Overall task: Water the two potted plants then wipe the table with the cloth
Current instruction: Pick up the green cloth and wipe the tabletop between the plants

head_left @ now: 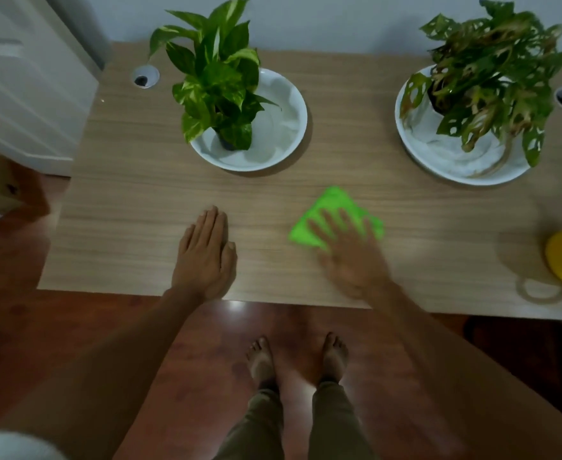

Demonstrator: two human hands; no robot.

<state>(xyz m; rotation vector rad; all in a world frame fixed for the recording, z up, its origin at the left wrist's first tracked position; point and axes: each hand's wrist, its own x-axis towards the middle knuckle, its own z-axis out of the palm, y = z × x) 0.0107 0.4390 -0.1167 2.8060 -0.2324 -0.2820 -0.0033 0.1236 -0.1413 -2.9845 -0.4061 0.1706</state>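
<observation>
Cloth [334,210]: green, soft, light, likely bunches; right hand [349,250] flat on top, fingers spread, pressing not gripping.

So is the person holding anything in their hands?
Nothing is gripped. The right hand presses flat on the near part of the green cloth; the left hand lies flat on the bare table.
</observation>
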